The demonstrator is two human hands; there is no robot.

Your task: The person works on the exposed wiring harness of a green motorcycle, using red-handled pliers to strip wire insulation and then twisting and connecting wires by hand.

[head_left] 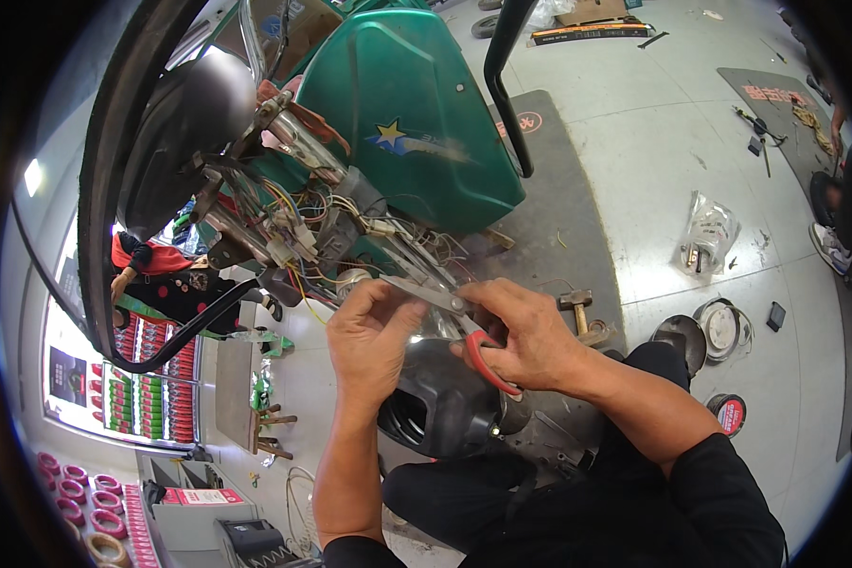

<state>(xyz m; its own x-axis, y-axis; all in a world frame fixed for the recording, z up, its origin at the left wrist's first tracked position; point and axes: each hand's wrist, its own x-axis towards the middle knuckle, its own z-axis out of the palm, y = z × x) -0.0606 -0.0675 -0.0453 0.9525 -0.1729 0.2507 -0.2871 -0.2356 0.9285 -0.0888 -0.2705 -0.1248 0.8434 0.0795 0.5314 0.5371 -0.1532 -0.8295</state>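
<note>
My right hand [525, 336] is closed on red-handled scissors [492, 369], whose metal blades point left toward my left hand [369, 336]. My left fingers are pinched beside the blade tips; what lies between them is too small to make out. Just beyond both hands is a bundle of coloured wires and connectors [293, 237] along the silver tubes of a vehicle's front end. Below the hands sits a black plastic housing [426, 407].
Above are a green body panel [398, 114] and a bent black bar [502, 114]. A hammer [575, 305], round pans [724, 331] and a plastic bag [705, 237] lie rightward. A person in red [156, 256], shelves [142, 379] and a wooden stool [241, 398] are at left.
</note>
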